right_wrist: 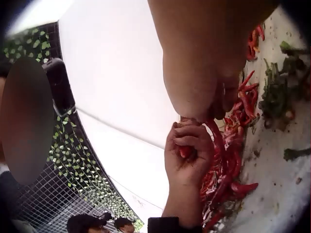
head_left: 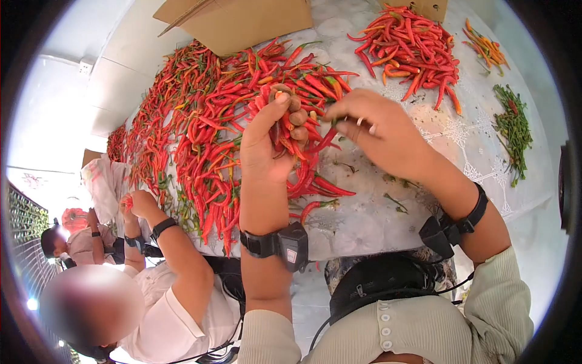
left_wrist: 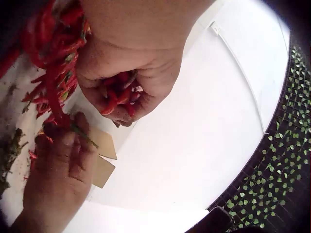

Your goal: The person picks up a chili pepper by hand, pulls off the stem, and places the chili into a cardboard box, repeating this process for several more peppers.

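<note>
My left hand (head_left: 265, 142), palm up over the table, curls round a bunch of red chili peppers (left_wrist: 119, 94). Their tips and ends poke out between its fingers in the left wrist view. Just to its right, my right hand (head_left: 385, 130) pinches one red chili pepper (head_left: 325, 141) by its green stem end. That chili's red body slants down toward the left hand in the head view. In the left wrist view its thin green stem (left_wrist: 85, 136) sticks out past the right fingers. Behind and below both hands lies the large heap of red chilies (head_left: 209, 130) with green stems.
A cardboard box (head_left: 254, 27) stands behind the heap. At the back right are another pile of red chilies (head_left: 418, 51), a few orange ones (head_left: 487, 50) and a heap of green stems (head_left: 514, 130). Loose stems (head_left: 396, 202) dot the tablecloth. Another person (head_left: 182, 273) works at the left.
</note>
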A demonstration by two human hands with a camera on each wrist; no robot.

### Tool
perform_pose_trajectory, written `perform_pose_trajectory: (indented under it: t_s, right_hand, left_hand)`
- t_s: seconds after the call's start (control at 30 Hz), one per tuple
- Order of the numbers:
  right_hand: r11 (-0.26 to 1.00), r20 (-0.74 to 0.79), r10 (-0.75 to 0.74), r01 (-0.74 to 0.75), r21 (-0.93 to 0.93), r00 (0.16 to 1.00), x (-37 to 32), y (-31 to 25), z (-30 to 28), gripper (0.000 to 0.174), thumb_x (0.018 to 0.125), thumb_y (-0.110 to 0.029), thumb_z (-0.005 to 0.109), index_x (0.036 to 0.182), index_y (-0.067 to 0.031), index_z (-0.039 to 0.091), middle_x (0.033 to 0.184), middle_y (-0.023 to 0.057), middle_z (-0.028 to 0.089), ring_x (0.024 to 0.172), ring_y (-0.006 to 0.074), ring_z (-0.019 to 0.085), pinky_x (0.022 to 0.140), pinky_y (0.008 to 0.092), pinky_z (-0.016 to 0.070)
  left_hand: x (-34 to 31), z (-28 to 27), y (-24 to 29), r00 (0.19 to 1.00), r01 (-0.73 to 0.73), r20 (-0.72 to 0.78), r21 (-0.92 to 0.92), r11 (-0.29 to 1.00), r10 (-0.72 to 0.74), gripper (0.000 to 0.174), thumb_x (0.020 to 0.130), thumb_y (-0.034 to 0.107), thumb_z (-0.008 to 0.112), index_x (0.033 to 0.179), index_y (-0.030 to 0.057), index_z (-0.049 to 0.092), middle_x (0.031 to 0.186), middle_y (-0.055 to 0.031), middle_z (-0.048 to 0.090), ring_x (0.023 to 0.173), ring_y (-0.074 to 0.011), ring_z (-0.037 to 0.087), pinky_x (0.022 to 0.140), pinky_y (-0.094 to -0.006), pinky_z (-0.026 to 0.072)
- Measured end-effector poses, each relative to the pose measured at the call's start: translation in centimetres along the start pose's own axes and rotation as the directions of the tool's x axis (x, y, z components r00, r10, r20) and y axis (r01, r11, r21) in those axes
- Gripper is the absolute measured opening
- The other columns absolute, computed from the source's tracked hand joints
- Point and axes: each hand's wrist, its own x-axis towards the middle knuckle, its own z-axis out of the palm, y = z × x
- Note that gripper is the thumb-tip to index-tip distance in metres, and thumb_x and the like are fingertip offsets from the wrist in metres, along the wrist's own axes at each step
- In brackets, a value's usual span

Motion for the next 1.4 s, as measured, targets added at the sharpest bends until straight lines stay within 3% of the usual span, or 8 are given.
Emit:
perform_pose_trajectory:
  t_s: [0.1, 0.23, 0.43, 0.53, 0.83, 0.93, 1.03, 1.4]
  right_hand:
    - [0.943, -0.109, 0.206, -0.168, 0.286, 0.972, 0.6, 0.2, -0.4, 0.019, 0.084, -0.015, 0.057, 0.096, -0.0004, 0.059, 0.075, 0.0017, 0.055, 0.067, 0.0079, 0.052, 0.06, 0.0247, 0.0433]
    - [0.672, 0.059, 0.481, -0.411, 0.616, 0.875, 0.9, 0.0, -1.8, 0.015, 0.088, -0.018, 0.056, 0.097, -0.0063, 0.059, 0.078, -0.0034, 0.055, 0.067, 0.0037, 0.046, 0.057, 0.0188, 0.0374]
    - [0.367, 0.204, 0.388, -0.354, 0.86, 0.899, 0.8, 0.5, -1.7, 0.015, 0.088, -0.021, 0.057, 0.093, -0.0075, 0.058, 0.076, -0.0033, 0.054, 0.065, 0.0057, 0.047, 0.057, 0.0191, 0.0382]
    - [0.36, 0.256, 0.391, -0.403, 0.842, 0.884, 0.7, 0.7, -1.4, 0.016, 0.088, -0.022, 0.057, 0.094, -0.0074, 0.058, 0.077, -0.0035, 0.055, 0.067, 0.0058, 0.049, 0.058, 0.0192, 0.0396]
    - [0.665, 0.083, 0.385, -0.339, 0.665, 0.919, 0.5, 0.1, -1.0, 0.027, 0.087, -0.032, 0.059, 0.085, -0.0053, 0.06, 0.073, -0.0048, 0.054, 0.064, 0.0038, 0.047, 0.056, 0.0201, 0.0376]
    - [0.708, 0.085, 0.383, -0.351, 0.613, 0.92, 0.4, 0.5, -0.8, 0.027, 0.086, -0.031, 0.06, 0.084, -0.0044, 0.061, 0.071, -0.0047, 0.055, 0.063, 0.0035, 0.046, 0.055, 0.0205, 0.0364]
    - [0.804, 0.02, 0.357, -0.318, 0.502, 0.934, 0.5, 0.4, -1.0, 0.026, 0.086, -0.028, 0.061, 0.083, -0.0024, 0.061, 0.069, -0.0045, 0.054, 0.063, 0.0035, 0.045, 0.055, 0.0211, 0.0357]
    - [0.922, -0.167, 0.262, -0.195, 0.335, 0.95, 0.4, -0.3, -0.7, 0.016, 0.081, -0.016, 0.063, 0.076, -0.0005, 0.061, 0.058, -0.0017, 0.051, 0.054, 0.0044, 0.042, 0.048, 0.0241, 0.0339]
  left_hand:
    - [-0.1, 0.1, 0.0, 0.999, -0.036, -0.038, 0.035, 0.999, 0.037, 0.014, 0.082, 0.007, 0.058, 0.093, 0.0125, 0.054, 0.079, 0.0004, 0.054, 0.064, -0.0102, 0.053, 0.049, -0.0221, 0.0424]
    - [0.0, 0.2, 0.1, 0.998, -0.042, -0.043, 0.031, 0.999, 0.043, 0.014, 0.081, 0.006, 0.058, 0.094, 0.0123, 0.054, 0.079, 0.0001, 0.055, 0.064, -0.0108, 0.053, 0.049, -0.0227, 0.0424]
    - [-0.4, 1.0, -0.2, 0.993, -0.053, -0.086, 0.235, 0.971, 0.075, 0.016, 0.079, 0.005, 0.06, 0.093, 0.0105, 0.054, 0.081, -0.0019, 0.057, 0.069, -0.0111, 0.056, 0.05, -0.0227, 0.0443]
    - [-0.3, 1.3, -0.8, 0.991, -0.062, -0.089, 0.386, 0.921, 0.104, 0.019, 0.078, 0.007, 0.065, 0.094, 0.0064, 0.055, 0.083, -0.0035, 0.06, 0.07, -0.0118, 0.058, 0.05, -0.0238, 0.0459]
    - [-0.7, 2.1, -1.8, 0.998, 0.026, 0.041, 0.432, 0.902, -0.049, 0.028, 0.076, 0.013, 0.068, 0.099, 0.0031, 0.055, 0.077, -0.0083, 0.061, 0.062, -0.0173, 0.061, 0.044, -0.0235, 0.0457]
    - [-0.8, 2.5, -1.4, 0.991, 0.101, 0.045, 0.342, 0.934, -0.124, 0.019, 0.077, 0.006, 0.067, 0.093, -0.0002, 0.058, 0.079, -0.008, 0.063, 0.066, -0.0177, 0.062, 0.059, -0.0299, 0.0527]
    - [-0.8, 2.4, -1.5, 0.993, 0.111, -0.001, 0.337, 0.935, -0.118, 0.019, 0.077, 0.005, 0.065, 0.094, -0.0003, 0.058, 0.078, -0.0078, 0.062, 0.065, -0.0169, 0.062, 0.058, -0.03, 0.0528]
    - [-0.5, 2.1, -1.5, 0.99, 0.13, 0.001, 0.356, 0.925, -0.139, 0.017, 0.075, 0.003, 0.066, 0.09, 0.001, 0.059, 0.076, -0.0058, 0.062, 0.063, -0.0147, 0.061, 0.058, -0.0309, 0.0545]
